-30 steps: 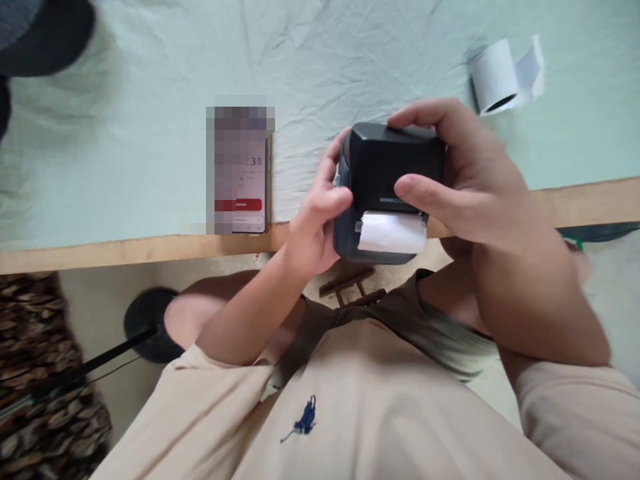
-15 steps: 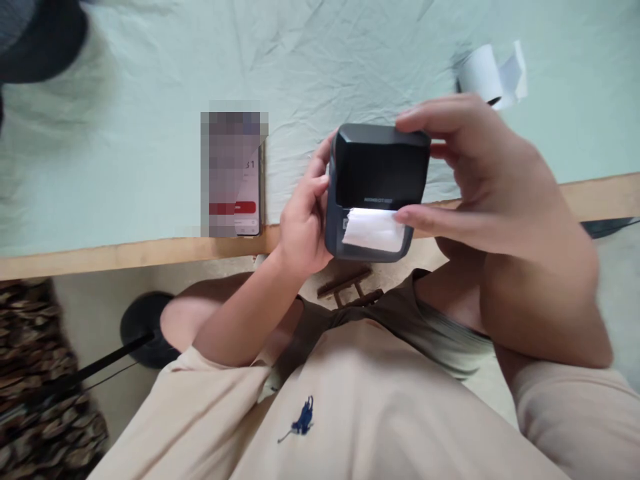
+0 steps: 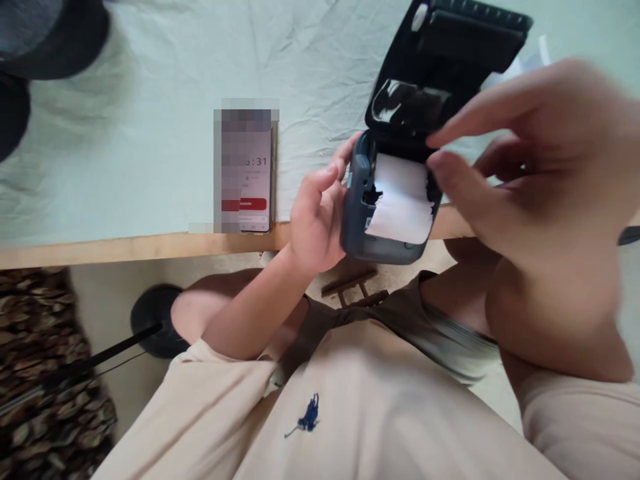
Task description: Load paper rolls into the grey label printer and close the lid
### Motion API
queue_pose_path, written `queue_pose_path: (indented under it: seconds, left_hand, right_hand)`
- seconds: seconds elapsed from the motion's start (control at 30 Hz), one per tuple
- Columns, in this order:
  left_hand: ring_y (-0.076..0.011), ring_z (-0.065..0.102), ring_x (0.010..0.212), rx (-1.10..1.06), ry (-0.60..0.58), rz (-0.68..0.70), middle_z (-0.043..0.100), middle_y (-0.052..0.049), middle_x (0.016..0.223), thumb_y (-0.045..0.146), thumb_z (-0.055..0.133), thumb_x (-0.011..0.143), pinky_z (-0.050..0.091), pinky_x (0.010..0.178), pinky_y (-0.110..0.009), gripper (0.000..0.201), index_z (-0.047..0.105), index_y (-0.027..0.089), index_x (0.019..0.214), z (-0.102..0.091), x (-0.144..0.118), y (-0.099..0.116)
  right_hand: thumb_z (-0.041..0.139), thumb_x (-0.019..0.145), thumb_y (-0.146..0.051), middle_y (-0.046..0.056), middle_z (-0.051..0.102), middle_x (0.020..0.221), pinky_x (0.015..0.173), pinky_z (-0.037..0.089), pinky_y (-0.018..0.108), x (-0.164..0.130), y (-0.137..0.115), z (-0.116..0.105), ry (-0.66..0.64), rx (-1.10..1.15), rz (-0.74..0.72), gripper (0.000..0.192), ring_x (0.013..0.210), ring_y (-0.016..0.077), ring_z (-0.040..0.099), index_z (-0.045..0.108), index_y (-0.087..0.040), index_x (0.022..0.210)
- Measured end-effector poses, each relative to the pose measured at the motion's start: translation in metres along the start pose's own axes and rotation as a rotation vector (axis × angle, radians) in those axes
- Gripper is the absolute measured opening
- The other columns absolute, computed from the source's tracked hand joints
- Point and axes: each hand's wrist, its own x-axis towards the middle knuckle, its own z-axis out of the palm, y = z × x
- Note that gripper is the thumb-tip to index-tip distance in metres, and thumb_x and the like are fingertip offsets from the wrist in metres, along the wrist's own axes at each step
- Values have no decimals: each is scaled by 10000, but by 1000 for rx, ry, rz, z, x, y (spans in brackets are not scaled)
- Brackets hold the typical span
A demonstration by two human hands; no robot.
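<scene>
My left hand (image 3: 317,217) grips the left side of a dark grey handheld label printer (image 3: 383,250) above the table's front edge. The printer's black lid (image 3: 450,40) stands raised, and a white paper roll (image 3: 400,193) lies in the compartment with its loose end over the front. My right hand (image 3: 530,160), partly blurred, is at the compartment's right side. Its thumb and forefinger tips are slightly apart beside the roll's right edge, with nothing visible between them. Whether they touch the roll I cannot tell.
A phone (image 3: 255,180), partly pixelated, lies left of the printer on the pale green cloth (image 3: 165,133). Behind my right hand, another white paper roll (image 3: 537,57) is mostly hidden. Dark round objects (image 3: 60,47) occupy the far left corner. The wooden table edge (image 3: 150,248) runs across.
The printer's lid has swung up, exposing the paper roll inside. My right hand has moved from the lid and paper end to the compartment's right side. My left hand keeps its hold.
</scene>
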Motion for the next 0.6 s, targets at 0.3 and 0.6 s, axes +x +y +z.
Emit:
queue_pose_path:
  seconds: [0.3, 0.6]
  left_hand:
    - [-317, 548, 1436, 30, -1, -58, 712, -46, 1187, 369, 386, 976, 449, 1202, -475, 348, 594, 245, 1228, -2, -2, 1]
    - [-320, 513, 1475, 45, -6, -11, 696, -32, 1192, 362, 485, 963, 339, 1291, -513, 322, 586, 234, 1241, -4, -2, -3]
  right_hand:
    - [588, 930, -436, 11, 650, 800, 568, 247, 325, -3, -6, -7, -358, -468, -10, 244, 671, 198, 611, 642, -355, 1155]
    - [850, 712, -301, -35, 627, 689, 491, 322, 358, 2, 7, -8, -323, -18, 81, 312, 501, 132, 482, 691, -363, 974]
